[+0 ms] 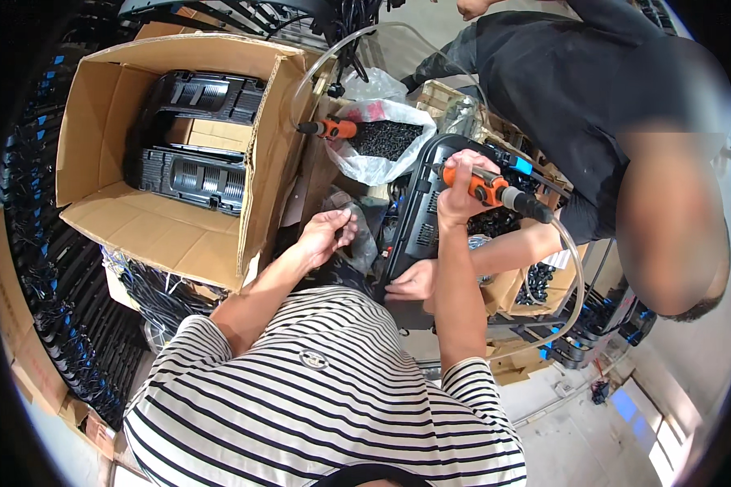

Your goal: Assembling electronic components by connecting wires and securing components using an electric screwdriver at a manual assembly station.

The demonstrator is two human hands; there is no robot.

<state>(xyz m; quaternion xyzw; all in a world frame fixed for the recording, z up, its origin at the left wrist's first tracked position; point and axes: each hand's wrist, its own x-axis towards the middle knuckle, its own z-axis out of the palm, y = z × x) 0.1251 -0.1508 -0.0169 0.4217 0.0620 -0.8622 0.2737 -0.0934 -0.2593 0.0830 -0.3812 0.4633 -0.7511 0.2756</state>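
My right hand (460, 188) is wrapped around an orange and black power screwdriver (489, 190), with a clear hose running from its black rear end. Below this hand lies a black plastic housing (425, 231) with slotted vents. To the left of the housing, my left hand (330, 233) is closed with its fingers curled and thumb pressed to them; what they hold, if anything, is too small to make out. A co-worker's hand (414, 282) rests at the near edge of the housing, its forearm reaching in from the right.
An open cardboard box (150, 235) holds black plastic frames at the left. Beyond my hands, a white plastic bag (354, 168) contains small black parts, with a second orange screwdriver (337, 128) at its edge. The co-worker in dark clothes (560, 81) leans in from the right.
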